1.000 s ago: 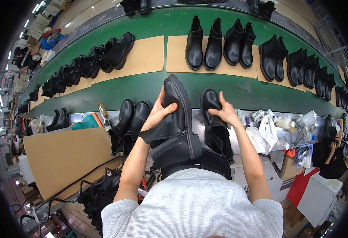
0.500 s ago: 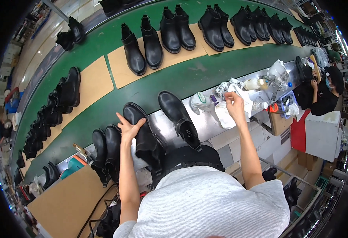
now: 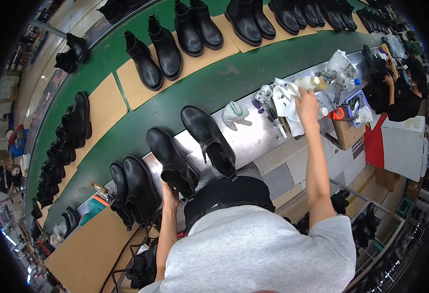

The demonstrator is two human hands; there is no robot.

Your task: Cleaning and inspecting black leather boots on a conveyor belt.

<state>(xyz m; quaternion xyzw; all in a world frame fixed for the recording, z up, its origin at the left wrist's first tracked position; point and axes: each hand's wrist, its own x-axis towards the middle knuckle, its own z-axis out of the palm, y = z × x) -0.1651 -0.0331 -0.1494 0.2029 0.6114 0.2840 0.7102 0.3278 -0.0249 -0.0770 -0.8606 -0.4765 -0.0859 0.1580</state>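
Note:
Two black ankle boots lie on the metal bench (image 3: pixel 253 139) in front of me: one boot (image 3: pixel 173 161) on the left and another boot (image 3: pixel 208 140) to its right. My left hand (image 3: pixel 169 194) rests at the heel end of the left boot, touching its shaft. My right hand (image 3: pixel 306 103) reaches far right and grips a white cloth (image 3: pixel 287 100) lying among bottles and tools. A further pair of black boots (image 3: pixel 133 188) stands on the bench to the left of my left hand.
A green conveyor belt (image 3: pixel 209 88) curves behind the bench, carrying pairs of black boots on tan boards (image 3: pixel 102 105). A white glove (image 3: pixel 235 115), bottles and a basket (image 3: pixel 355 105) crowd the bench's right end. Another person in black (image 3: pixel 402 93) works at far right. A cardboard sheet (image 3: pixel 89 251) lies lower left.
The boots I held up a second ago now lie on the bench. My left hand dropped to the left boot's heel. My right hand went right and took hold of the white cloth.

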